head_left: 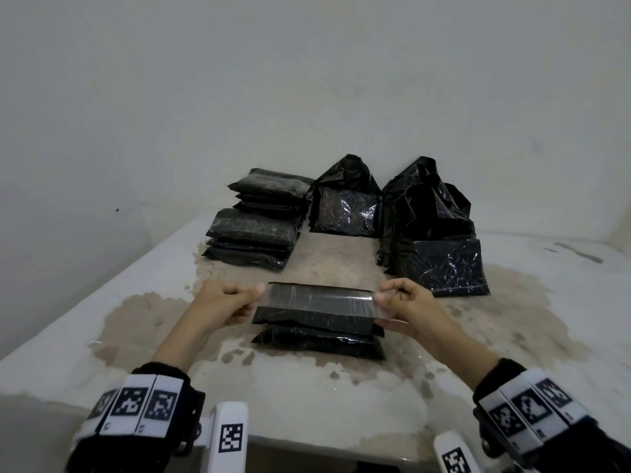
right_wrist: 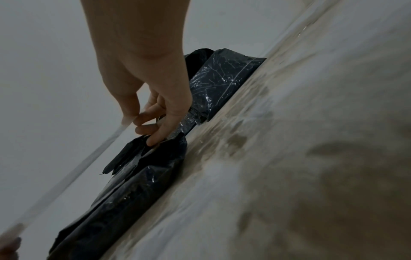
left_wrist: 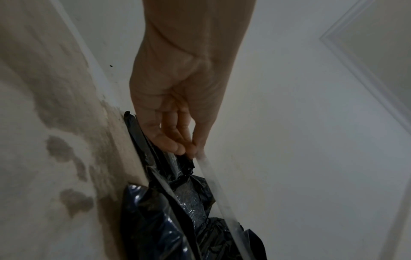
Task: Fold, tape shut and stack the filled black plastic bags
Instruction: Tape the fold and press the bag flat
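A folded black plastic bag point(head_left: 317, 332) lies flat on the table in front of me. Above it a strip of clear tape point(head_left: 317, 300) is stretched between my hands. My left hand point(head_left: 235, 300) pinches the strip's left end, and my right hand point(head_left: 396, 302) pinches its right end. In the left wrist view the left hand point(left_wrist: 189, 149) holds the tape point(left_wrist: 213, 181) just over the crumpled black bag point(left_wrist: 169, 211). In the right wrist view the right hand point(right_wrist: 142, 121) pinches the tape point(right_wrist: 73, 172) while lower fingers touch the bag point(right_wrist: 138, 186).
Two stacks of flat, closed black bags point(head_left: 259, 227) sit at the back left. Unfolded filled bags stand upright at the back centre point(head_left: 345, 203) and back right point(head_left: 440, 247). The white table point(head_left: 102, 302) has worn brown patches; a wall stands right behind.
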